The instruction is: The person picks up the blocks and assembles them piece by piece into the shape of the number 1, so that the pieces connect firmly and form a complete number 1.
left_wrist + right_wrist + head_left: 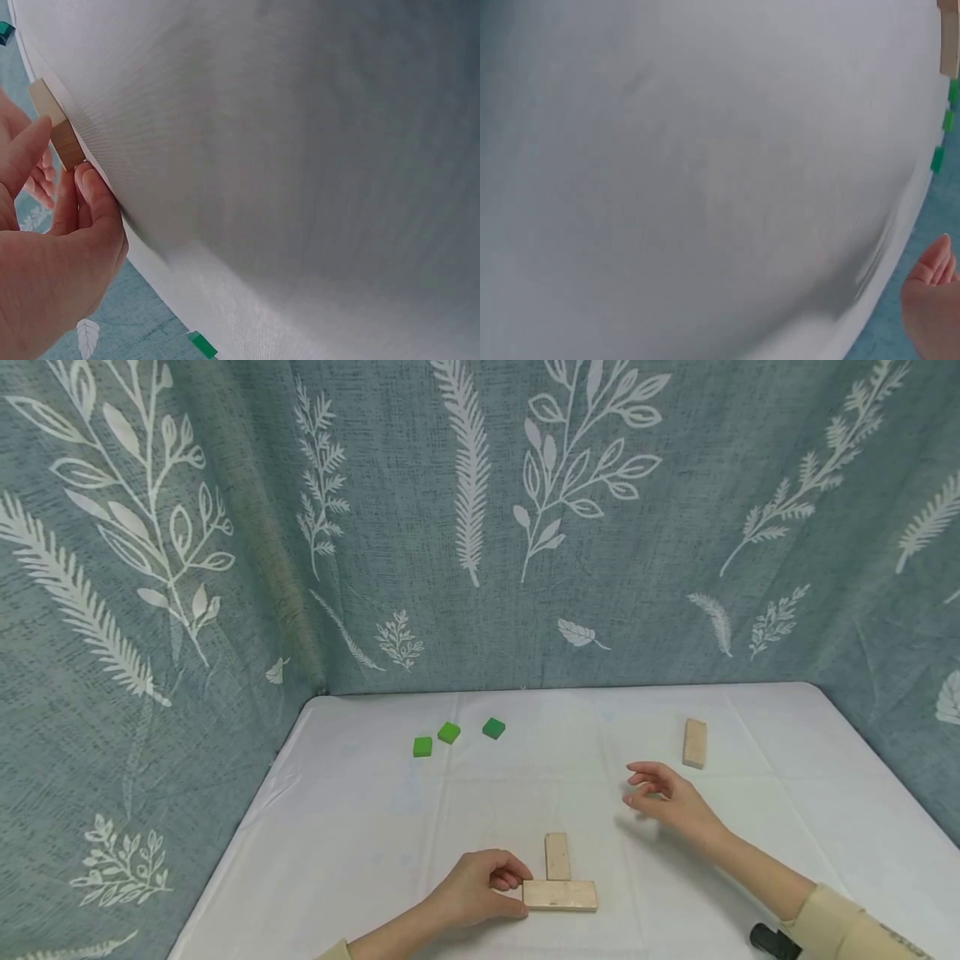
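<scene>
Near the table's front, a wooden block (559, 896) lies crosswise. A second wooden block (557, 857) extends away from its far side, so the two form an upside-down T. My left hand (483, 887) pinches the left end of the crosswise block, thumb at the near corner and fingers at the far one. In the left wrist view, thumb and fingertips meet that block (64, 135) at its end. My right hand (670, 800) hovers over the table to the right, fingers loosely bent and holding nothing. Closest to it is a third wooden block (694, 743).
Toward the back left lie three green pieces: a light green one (423, 747), another light green one (448, 732) and a darker one (493, 728). A black object (774, 941) shows by the right sleeve. Patterned curtains (525, 527) enclose the white table (360, 827).
</scene>
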Motion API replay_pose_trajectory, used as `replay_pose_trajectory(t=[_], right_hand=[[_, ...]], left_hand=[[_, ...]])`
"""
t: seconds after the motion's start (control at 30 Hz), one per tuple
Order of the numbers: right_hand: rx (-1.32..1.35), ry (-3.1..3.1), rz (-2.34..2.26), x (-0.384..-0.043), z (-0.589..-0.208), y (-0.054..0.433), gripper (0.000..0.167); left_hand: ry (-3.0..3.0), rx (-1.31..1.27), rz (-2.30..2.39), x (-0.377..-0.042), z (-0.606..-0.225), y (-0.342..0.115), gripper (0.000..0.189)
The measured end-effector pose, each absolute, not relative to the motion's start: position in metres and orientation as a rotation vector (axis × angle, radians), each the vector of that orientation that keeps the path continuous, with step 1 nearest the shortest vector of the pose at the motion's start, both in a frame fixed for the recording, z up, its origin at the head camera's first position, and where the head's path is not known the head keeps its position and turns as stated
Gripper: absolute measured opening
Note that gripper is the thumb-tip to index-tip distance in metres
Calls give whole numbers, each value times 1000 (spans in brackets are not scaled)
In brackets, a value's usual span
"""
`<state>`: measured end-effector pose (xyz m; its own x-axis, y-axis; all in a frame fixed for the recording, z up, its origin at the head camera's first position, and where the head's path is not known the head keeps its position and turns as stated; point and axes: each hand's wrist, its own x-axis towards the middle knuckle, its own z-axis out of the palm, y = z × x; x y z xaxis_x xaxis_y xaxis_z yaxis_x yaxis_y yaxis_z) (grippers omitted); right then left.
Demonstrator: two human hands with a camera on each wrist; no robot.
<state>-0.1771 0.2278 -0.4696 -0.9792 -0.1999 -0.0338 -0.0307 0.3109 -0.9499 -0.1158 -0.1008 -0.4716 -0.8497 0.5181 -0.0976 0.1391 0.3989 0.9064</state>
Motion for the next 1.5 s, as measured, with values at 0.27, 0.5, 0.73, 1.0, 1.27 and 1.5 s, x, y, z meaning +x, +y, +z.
replay_pose_trajectory(t=[0.27,0.5,0.73,1.0,1.27,1.5], right_hand=[[-167,2490,-1709,-187,-466,240,61],[-151,2575,-1660,-195,-466,252,61],[-122,2609,-1651,-200,-466,265,64],[-119,2691,-1632,-206,-468,278,61],[-77,2706,-1637,-213,-467,292,64],[-8,2730,-1615,-220,-466,304,69]], left_hand=[[2304,561,1428,-116,-471,-100,27],[2295,566,1442,-116,-470,-100,27],[2288,568,1445,-115,-470,-100,27],[2288,565,1444,-116,-469,-100,28],[2288,555,1448,-115,-469,-101,28],[2281,546,1456,-114,-469,-102,29]])
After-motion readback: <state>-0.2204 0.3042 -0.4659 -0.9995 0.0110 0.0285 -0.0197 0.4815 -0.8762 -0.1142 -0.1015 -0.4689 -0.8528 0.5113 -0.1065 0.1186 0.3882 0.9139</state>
